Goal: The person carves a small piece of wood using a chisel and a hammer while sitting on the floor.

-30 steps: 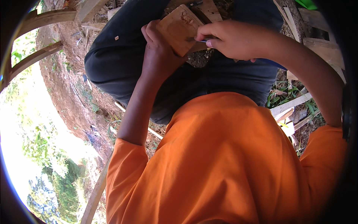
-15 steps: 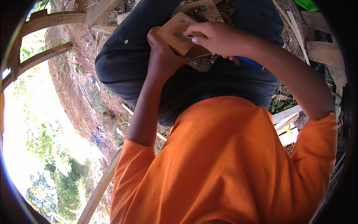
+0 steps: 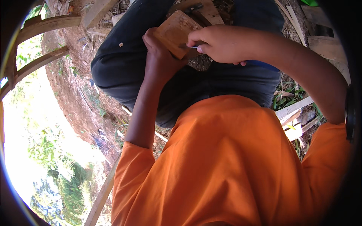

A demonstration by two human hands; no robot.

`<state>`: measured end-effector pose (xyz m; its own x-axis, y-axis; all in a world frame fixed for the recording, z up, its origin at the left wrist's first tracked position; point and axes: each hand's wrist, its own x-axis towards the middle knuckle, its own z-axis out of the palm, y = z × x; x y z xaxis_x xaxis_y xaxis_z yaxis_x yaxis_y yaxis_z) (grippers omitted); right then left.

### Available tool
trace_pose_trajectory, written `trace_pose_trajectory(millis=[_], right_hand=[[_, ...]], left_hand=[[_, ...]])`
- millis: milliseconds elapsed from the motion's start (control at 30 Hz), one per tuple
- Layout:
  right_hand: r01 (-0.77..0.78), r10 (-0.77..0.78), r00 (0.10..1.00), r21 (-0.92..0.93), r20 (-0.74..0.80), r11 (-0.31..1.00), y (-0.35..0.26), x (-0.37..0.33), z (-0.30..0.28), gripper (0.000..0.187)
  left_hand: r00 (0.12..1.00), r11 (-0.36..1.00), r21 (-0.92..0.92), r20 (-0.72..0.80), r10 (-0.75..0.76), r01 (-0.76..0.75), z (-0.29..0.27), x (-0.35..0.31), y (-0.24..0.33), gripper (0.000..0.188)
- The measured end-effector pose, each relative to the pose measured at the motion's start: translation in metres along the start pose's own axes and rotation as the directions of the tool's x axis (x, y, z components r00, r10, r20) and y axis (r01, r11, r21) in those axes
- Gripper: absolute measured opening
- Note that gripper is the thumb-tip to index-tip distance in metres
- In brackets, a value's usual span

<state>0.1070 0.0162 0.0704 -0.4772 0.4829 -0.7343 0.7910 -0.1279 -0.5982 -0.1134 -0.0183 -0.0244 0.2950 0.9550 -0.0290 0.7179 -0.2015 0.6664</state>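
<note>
My left hand [image 3: 163, 60] grips a squarish wooden block [image 3: 171, 34] by its left and lower edges, fingers wrapped round it. The block is tilted over my lap, and its upper face has a roughened, cut patch near the far corner. My right hand [image 3: 217, 43] is closed round a thin metal carving tool [image 3: 192, 47]. The tool's tip rests on or just over the block's right edge; I cannot tell which. Most of the tool is hidden in my fingers. Something blue [image 3: 266, 65] shows beneath my right forearm; whether it belongs to the tool is unclear.
Beyond the block lies a wooden board [image 3: 213, 13] with a dark tool [image 3: 194, 7] on it, between my legs [image 3: 117, 64]. Wood offcuts [image 3: 298, 113] lie at the right. Curved wooden bars [image 3: 49, 28] stand at the left above bare earth [image 3: 68, 90].
The right hand and tool have moved toward the block's lower right edge, away from its middle. The block has shifted slightly left and up with the left hand. The right elbow has swung outward.
</note>
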Motion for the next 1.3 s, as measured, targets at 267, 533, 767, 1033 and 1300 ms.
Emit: trace_pose_trajectory(millis=[267, 533, 767, 1033, 1300], right_hand=[[0.053, -0.036, 0.986, 0.099, -0.163, 0.994, 0.003, 0.013, 0.032, 0.029], [0.109, -0.075, 0.974, 0.153, -0.214, 0.982, 0.004, 0.032, 0.024, 0.034], [0.04, -0.019, 0.991, 0.151, -0.135, 0.988, 0.033, -0.006, -0.006, 0.043], [0.05, 0.029, 0.982, 0.402, -0.188, 0.914, 0.058, -0.008, 0.006, 0.047], [0.436, 0.087, 0.881, 0.869, -0.466, 0.234, 0.067, -0.007, 0.061, 0.04]], left_hand=[[0.997, 0.996, -0.04, 0.007, -0.078, 0.079, -0.001, 0.001, -0.001, 0.119], [0.994, 0.992, -0.066, 0.017, -0.107, 0.107, -0.002, 0.0, 0.005, 0.117], [1.0, 1.0, 0.015, -0.003, -0.017, 0.017, -0.004, -0.002, 0.008, 0.119], [0.928, 0.971, 0.096, -0.286, 0.239, -0.221, -0.012, -0.004, 0.029, 0.113], [0.768, 0.613, 0.586, 0.026, 0.64, -0.53, -0.055, 0.01, 0.049, 0.061]])
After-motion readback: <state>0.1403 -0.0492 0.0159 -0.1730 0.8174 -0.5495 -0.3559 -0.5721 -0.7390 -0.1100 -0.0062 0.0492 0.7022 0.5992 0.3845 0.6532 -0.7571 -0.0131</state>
